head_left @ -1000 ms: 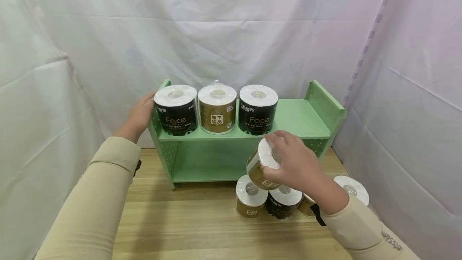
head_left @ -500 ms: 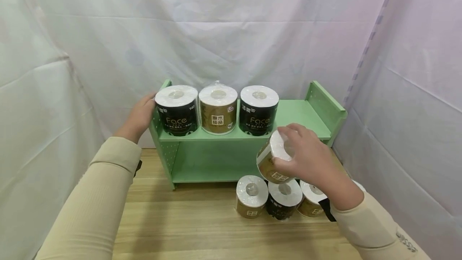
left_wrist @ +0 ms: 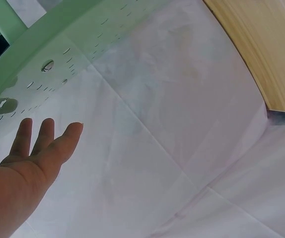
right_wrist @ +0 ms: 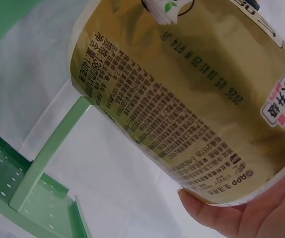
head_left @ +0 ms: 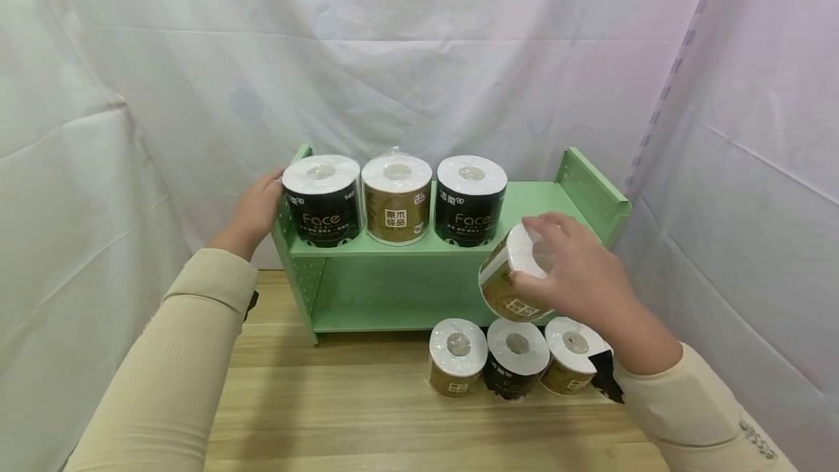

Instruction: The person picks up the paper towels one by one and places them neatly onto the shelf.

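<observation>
My right hand [head_left: 577, 268] grips a gold-wrapped toilet roll [head_left: 507, 286] by its top end, tilted in the air before the right half of the green shelf [head_left: 393, 290]. In the right wrist view the roll's printed gold side [right_wrist: 182, 104] fills much of the picture, the thumb at its lower edge. My left hand [head_left: 254, 213] is at the shelf's left side panel, fingers straight in the left wrist view; whether they touch it I cannot tell. On the upper board stand a black roll [head_left: 323, 210], a gold roll [head_left: 396, 210] and another black roll [head_left: 469, 210], side by side.
On the wooden table [head_left: 341, 414], in front of the shelf, stand a gold roll [head_left: 455, 366], a black roll [head_left: 514, 366] and another gold roll [head_left: 570, 355], partly behind the right wrist. White cloth [head_left: 419, 57] hangs behind and on both sides.
My right hand has moved to the right and slightly up with the gold toilet roll, uncovering more of the rolls on the table. The left hand stays at the shelf's left side.
</observation>
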`<state>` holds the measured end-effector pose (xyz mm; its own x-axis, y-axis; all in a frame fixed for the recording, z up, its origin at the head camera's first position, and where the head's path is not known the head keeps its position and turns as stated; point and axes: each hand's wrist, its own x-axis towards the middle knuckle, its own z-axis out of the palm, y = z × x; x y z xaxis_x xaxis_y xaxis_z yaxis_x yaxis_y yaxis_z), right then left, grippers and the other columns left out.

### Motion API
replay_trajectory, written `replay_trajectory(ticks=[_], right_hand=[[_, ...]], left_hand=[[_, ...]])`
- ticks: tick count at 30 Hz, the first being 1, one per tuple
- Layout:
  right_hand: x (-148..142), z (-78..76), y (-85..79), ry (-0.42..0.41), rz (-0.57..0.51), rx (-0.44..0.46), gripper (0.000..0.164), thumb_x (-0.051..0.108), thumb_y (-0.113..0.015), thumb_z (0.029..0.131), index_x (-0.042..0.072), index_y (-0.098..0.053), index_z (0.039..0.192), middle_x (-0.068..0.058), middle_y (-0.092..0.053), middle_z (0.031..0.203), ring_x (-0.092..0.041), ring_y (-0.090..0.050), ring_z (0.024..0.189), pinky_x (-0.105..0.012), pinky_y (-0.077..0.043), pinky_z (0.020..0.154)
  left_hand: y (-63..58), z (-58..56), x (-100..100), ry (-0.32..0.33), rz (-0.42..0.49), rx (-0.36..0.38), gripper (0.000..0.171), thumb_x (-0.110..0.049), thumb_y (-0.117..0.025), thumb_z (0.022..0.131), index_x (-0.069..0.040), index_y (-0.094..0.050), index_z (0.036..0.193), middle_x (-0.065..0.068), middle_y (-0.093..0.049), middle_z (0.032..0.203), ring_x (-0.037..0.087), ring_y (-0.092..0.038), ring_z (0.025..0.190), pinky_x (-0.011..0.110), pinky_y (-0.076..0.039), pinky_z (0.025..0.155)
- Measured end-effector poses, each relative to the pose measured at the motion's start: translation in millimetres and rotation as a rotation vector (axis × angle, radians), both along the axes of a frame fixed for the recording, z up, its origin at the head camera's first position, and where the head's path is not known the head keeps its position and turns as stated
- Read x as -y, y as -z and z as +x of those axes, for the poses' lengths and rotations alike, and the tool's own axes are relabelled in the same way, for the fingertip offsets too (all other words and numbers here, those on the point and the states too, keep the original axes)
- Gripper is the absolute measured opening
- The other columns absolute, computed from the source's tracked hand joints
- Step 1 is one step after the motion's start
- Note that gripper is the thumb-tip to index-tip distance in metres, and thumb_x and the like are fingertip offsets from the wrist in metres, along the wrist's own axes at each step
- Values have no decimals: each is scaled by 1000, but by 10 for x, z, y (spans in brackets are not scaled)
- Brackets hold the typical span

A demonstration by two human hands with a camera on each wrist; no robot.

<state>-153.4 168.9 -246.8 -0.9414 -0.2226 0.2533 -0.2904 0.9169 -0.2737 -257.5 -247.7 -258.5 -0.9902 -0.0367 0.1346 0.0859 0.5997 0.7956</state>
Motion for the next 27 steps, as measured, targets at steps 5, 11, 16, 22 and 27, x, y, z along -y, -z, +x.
replay_trajectory(ticks=[5,11,16,22,27], right_hand=[[-53,-23,-50,11,-7,17,77,41,-70,78,13,-43,145,-18,-37,148,-45,-38,130,-70,-44,82],[-118,-53,-99,14,-13,0,76,40,-70,78,11,-44,144,-19,-38,147,-47,-37,129,-70,-43,84],[-151,-86,-133,15,-6,-9,77,41,-70,79,10,-44,144,-20,-38,146,-47,-36,129,-72,-42,83],[-174,-120,-169,35,7,-5,75,42,-69,80,10,-44,143,-21,-37,147,-47,-36,129,-72,-42,82],[-197,-157,-200,44,15,-2,76,42,-68,80,10,-44,144,-22,-37,146,-48,-36,128,-71,-43,80]], left_hand=[[4,7,4,-2,-7,0,60,-38,-13,103,-8,-21,154,18,-18,158,41,-13,145,61,-11,115],[2,11,2,5,1,-3,59,-37,-13,103,-8,-21,154,18,-19,158,42,-13,145,62,-11,115],[-2,9,-2,4,1,6,60,-38,-13,103,-10,-20,155,18,-18,159,41,-12,145,62,-12,115],[-4,12,-4,-3,-3,12,60,-39,-13,103,-10,-20,155,17,-17,159,41,-12,145,62,-11,115],[-5,5,-5,4,-11,16,60,-38,-12,103,-9,-19,155,18,-17,159,41,-11,145,61,-11,115]])
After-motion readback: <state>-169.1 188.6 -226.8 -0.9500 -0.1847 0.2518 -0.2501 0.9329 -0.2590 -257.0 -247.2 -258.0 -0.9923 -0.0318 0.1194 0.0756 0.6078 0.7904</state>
